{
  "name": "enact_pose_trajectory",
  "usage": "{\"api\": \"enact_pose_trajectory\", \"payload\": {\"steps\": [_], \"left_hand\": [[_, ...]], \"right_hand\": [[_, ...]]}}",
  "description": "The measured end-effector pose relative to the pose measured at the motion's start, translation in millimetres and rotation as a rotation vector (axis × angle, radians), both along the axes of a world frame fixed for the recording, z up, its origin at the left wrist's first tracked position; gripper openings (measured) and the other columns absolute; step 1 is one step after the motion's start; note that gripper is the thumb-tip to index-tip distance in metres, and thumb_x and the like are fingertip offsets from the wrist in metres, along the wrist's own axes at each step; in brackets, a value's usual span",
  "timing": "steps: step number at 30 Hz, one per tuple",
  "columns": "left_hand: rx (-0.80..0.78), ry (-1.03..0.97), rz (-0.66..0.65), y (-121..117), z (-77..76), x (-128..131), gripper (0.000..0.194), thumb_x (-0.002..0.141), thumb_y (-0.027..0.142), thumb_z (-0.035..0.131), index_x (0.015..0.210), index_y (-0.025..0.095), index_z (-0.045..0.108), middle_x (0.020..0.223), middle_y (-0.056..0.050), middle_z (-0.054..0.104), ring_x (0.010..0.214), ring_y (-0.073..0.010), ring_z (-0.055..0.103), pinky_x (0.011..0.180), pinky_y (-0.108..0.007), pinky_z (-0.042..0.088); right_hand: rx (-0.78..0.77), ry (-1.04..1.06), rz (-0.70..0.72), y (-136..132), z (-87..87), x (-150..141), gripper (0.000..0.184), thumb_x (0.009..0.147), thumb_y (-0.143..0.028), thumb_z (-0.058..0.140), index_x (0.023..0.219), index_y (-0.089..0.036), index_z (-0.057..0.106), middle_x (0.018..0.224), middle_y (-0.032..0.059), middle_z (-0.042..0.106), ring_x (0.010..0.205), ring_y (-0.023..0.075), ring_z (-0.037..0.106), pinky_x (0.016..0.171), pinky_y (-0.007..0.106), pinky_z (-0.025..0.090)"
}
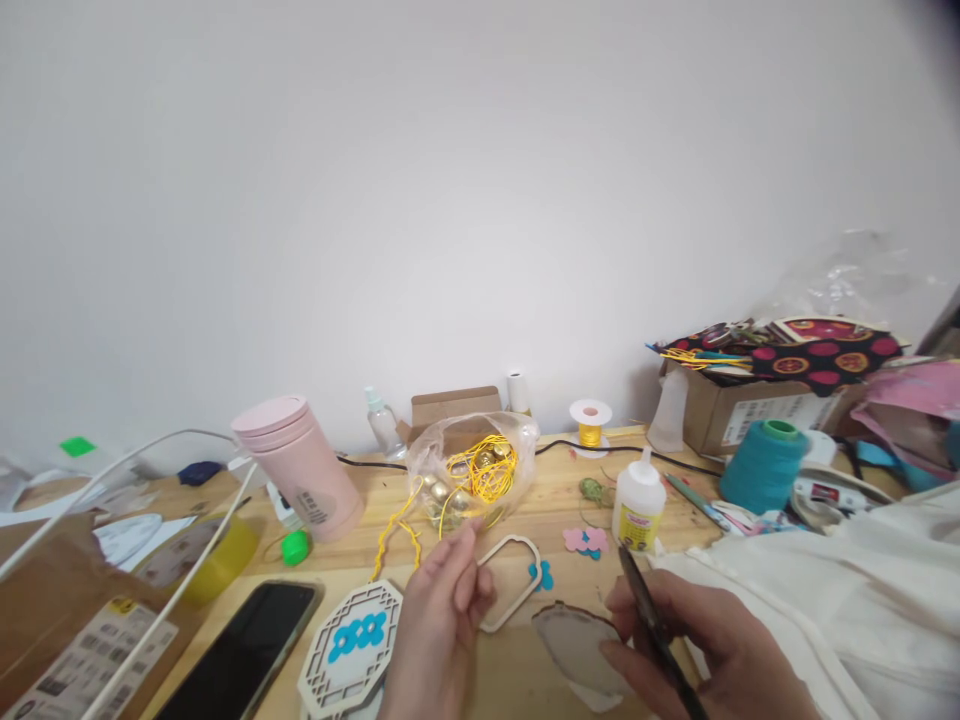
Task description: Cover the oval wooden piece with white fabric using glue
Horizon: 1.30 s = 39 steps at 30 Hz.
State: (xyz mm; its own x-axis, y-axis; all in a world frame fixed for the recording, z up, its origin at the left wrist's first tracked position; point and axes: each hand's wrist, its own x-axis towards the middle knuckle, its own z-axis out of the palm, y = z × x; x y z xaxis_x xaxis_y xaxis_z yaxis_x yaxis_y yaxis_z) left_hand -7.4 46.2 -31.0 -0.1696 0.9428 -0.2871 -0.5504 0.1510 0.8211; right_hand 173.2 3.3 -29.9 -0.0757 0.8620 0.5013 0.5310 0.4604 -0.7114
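Note:
My left hand (446,610) is closed with fingertips pinched together; whatever they may hold is too small to make out. Beside it lies a pale wooden frame (536,560) with an open middle, next to a blue flower-shaped piece (544,575). My right hand (705,640) grips a dark, slim, pointed tool (643,595), its tip pointing up. Under its fingers lies a greyish-white piece with a dark scalloped edge (577,645). Left of my left hand is an octagonal wooden lattice pendant (352,680) with blue flowers and a braided yellow cord (386,540).
A glue bottle (637,505) stands before my right hand, near pink flower pieces (581,541). Behind are a plastic bag (427,450) of bells and yellow cord, a pink tumbler (300,465) and a teal thread cone (761,470). A phone (244,650) lies left; white cloth (847,600) right.

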Motion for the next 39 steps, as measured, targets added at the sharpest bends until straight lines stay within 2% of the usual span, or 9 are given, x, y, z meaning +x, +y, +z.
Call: {"api": "enact_pose_trajectory", "payload": {"steps": [2, 5, 8, 11, 16, 20, 24, 29, 39], "left_hand": [[-0.001, 0.115, -0.058, -2, -1.5, 3, 0.035, 0.074, 0.019, 0.062, 0.108, 0.016, 0.053, 0.060, 0.002, 0.065, 0.059, -0.0083, 0.060, 0.058, -0.017, 0.047], [-0.029, 0.090, -0.279, -5, 0.4, 9, 0.041, 0.077, 0.034, 0.057, 0.113, 0.017, 0.047, 0.094, -0.009, 0.068, 0.076, -0.0165, 0.063, 0.065, -0.026, 0.048], [-0.112, -0.077, -0.606, -11, 6.0, 14, 0.043, 0.081, 0.046, 0.044, 0.107, 0.013, 0.052, 0.096, -0.013, 0.067, 0.077, -0.0213, 0.065, 0.066, -0.031, 0.047], [-0.148, -0.198, -0.743, -15, 8.6, 16, 0.036, 0.082, 0.037, 0.048, 0.107, 0.012, 0.054, 0.095, -0.013, 0.068, 0.084, -0.0217, 0.064, 0.071, -0.029, 0.046], [0.016, -0.151, -0.596, -11, 3.3, 14, 0.042, 0.067, 0.009, 0.067, 0.107, 0.012, 0.055, 0.090, -0.012, 0.070, 0.079, -0.0205, 0.066, 0.064, -0.025, 0.049], [0.127, -0.009, -0.379, -4, -0.1, 9, 0.039, 0.070, 0.011, 0.066, 0.107, 0.013, 0.055, 0.088, -0.011, 0.072, 0.075, -0.0168, 0.066, 0.062, -0.021, 0.050], [0.156, 0.068, -0.316, -3, -4.3, 8, 0.039, 0.069, 0.017, 0.066, 0.107, 0.014, 0.056, 0.090, -0.011, 0.071, 0.070, -0.0191, 0.067, 0.053, -0.023, 0.049], [0.197, 0.062, -0.291, -4, -6.0, 10, 0.045, 0.065, 0.015, 0.069, 0.108, 0.014, 0.055, 0.093, -0.013, 0.070, 0.083, -0.0238, 0.065, 0.058, -0.025, 0.049], [0.159, 0.050, -0.276, -6, -1.5, 10, 0.039, 0.066, 0.015, 0.068, 0.104, 0.016, 0.058, 0.092, -0.011, 0.071, 0.087, -0.0233, 0.064, 0.065, -0.028, 0.049]], "right_hand": [[0.040, 0.049, -0.022, 0, -1.0, 1, 0.008, 0.065, -0.017, 0.060, 0.068, -0.024, 0.056, 0.050, -0.0081, 0.058, 0.040, 0.0087, 0.052, 0.041, 0.014, 0.043], [0.103, 0.093, -0.045, -1, -3.5, 4, 0.008, 0.069, -0.018, 0.060, 0.070, -0.025, 0.057, 0.052, -0.0080, 0.059, 0.041, 0.0087, 0.054, 0.043, 0.015, 0.043], [0.224, 0.055, 0.013, -1, -4.7, 11, 0.023, 0.071, -0.010, 0.056, 0.086, -0.028, 0.056, 0.067, -0.0059, 0.066, 0.056, 0.0110, 0.061, 0.055, 0.017, 0.046], [0.315, -0.067, 0.130, 2, -2.7, 15, 0.033, 0.072, -0.003, 0.049, 0.095, -0.026, 0.053, 0.067, -0.0024, 0.065, 0.057, 0.0120, 0.060, 0.053, 0.018, 0.044], [0.361, -0.044, 0.213, 7, -1.5, 12, 0.034, 0.068, -0.001, 0.046, 0.091, -0.024, 0.058, 0.061, -0.0014, 0.062, 0.054, 0.0129, 0.057, 0.049, 0.020, 0.043], [-0.070, 0.318, 0.026, 9, -7.1, 8, 0.029, 0.061, -0.015, 0.068, 0.087, -0.025, 0.060, 0.074, -0.0016, 0.067, 0.064, 0.0147, 0.062, 0.061, 0.022, 0.049], [-0.360, 0.565, 0.036, 12, -8.8, 5, 0.025, 0.060, -0.019, 0.068, 0.084, -0.020, 0.061, 0.067, -0.0010, 0.064, 0.058, 0.0140, 0.059, 0.053, 0.022, 0.047], [-0.490, 0.486, 0.187, 14, -8.7, 6, 0.030, 0.062, -0.021, 0.067, 0.090, -0.017, 0.058, 0.069, 0.0005, 0.062, 0.060, 0.0154, 0.058, 0.054, 0.025, 0.047], [-0.510, 0.383, 0.215, 13, -5.1, 5, 0.024, 0.066, -0.022, 0.061, 0.089, -0.016, 0.057, 0.071, 0.0015, 0.062, 0.059, 0.0153, 0.057, 0.056, 0.026, 0.045]]}}
